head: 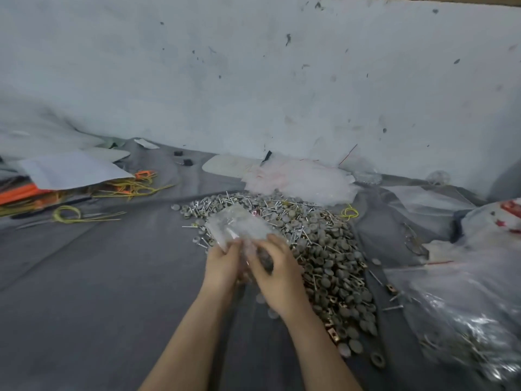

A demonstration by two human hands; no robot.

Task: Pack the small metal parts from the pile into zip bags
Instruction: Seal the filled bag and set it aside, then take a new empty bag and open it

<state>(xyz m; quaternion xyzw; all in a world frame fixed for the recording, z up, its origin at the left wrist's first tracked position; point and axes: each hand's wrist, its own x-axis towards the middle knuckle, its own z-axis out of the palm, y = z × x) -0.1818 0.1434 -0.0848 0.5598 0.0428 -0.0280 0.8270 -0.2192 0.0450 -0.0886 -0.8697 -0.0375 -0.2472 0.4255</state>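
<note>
Fingers (235, 246): left hand (222, 265) and right hand (279, 275) curl, pinching near edge of clear plastic zip bag (239, 225) | step, judged: opening mouth | tip: hold it low over grey metal-parts pile (324, 249)

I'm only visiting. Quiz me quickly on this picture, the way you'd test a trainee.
1. True or false: the left hand and right hand both hold the clear zip bag.
2. The pile of metal parts lies: A) on the grey cloth, B) in a cardboard box, C) on a metal tray.
3. Fill in: the heap of clear plastic bags lies between the pile and the ___.
Key: 1 true; 2 A; 3 wall.
</note>
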